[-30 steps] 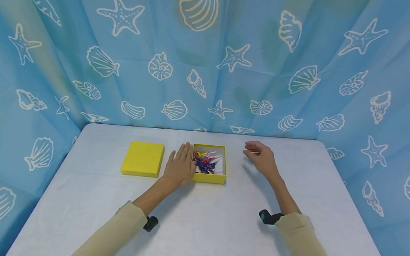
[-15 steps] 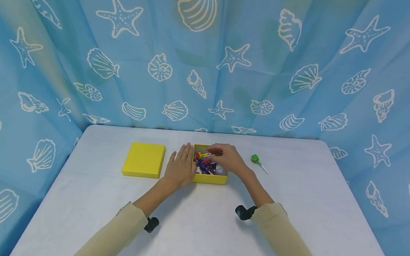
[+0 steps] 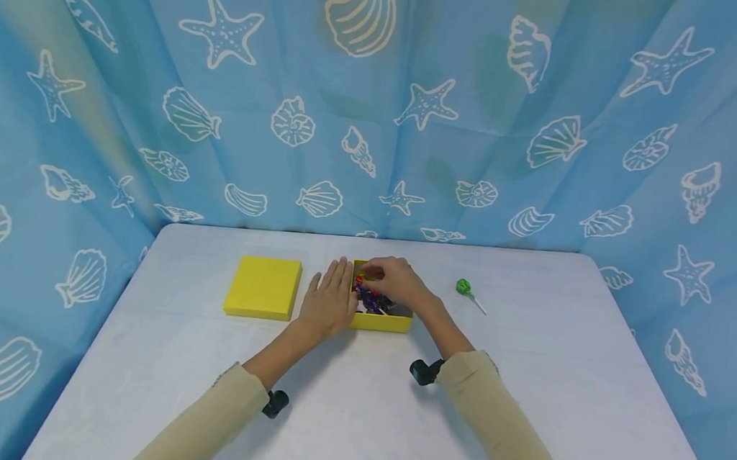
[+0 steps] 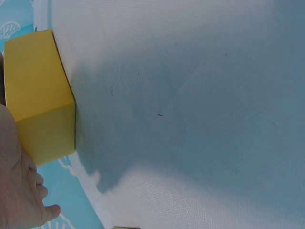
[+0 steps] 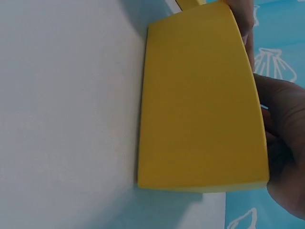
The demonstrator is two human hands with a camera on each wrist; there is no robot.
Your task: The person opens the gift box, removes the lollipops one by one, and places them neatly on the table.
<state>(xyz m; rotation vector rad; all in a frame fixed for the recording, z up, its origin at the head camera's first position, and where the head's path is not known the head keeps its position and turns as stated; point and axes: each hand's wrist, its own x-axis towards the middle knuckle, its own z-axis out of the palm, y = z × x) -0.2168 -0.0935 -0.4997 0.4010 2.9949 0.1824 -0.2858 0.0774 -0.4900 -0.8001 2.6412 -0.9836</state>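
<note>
Your left hand (image 3: 327, 302) lies straight-fingered against the yellow box (image 3: 381, 323) as your bent-fingered right hand (image 3: 397, 281), its hold hidden, dips among lollipops (image 3: 372, 300), likely light, best pinched by the stick.

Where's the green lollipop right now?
In the head view, the green lollipop lies on the white table, to the right of the right hand and the open yellow box.

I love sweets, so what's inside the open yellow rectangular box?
Purple-wrapped lollipops, something small and red, and a thin white stick. The person's bare right hand hides whatever lies beneath it.
</note>
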